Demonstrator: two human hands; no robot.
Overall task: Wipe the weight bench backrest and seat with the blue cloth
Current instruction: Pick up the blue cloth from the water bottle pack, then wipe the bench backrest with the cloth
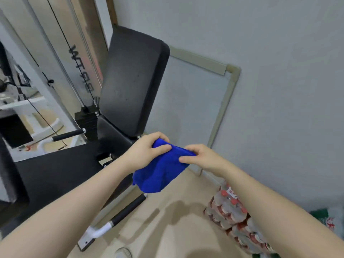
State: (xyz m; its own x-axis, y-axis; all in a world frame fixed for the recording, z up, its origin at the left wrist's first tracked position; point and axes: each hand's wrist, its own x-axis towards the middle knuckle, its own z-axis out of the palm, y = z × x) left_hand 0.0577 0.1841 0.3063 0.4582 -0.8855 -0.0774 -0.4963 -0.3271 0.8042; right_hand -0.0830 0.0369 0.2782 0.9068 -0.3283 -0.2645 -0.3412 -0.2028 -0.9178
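The blue cloth (161, 172) hangs bunched in the air between both hands, in front of the bench. My left hand (147, 151) pinches its upper left edge, and my right hand (201, 157) pinches its upper right edge. The black padded backrest (132, 81) stands tilted upright behind the cloth, leaning toward the wall. Below it the black seat (111, 135) is partly hidden by my left hand and the cloth. Neither hand touches the bench.
A whiteboard (197, 101) leans against the grey wall behind the bench. Packs of bottled drinks (232, 207) sit on the floor at right. A black-gripped bench foot bar (126, 209) lies low at centre. A cable machine frame (81, 67) and handle (68, 135) stand left.
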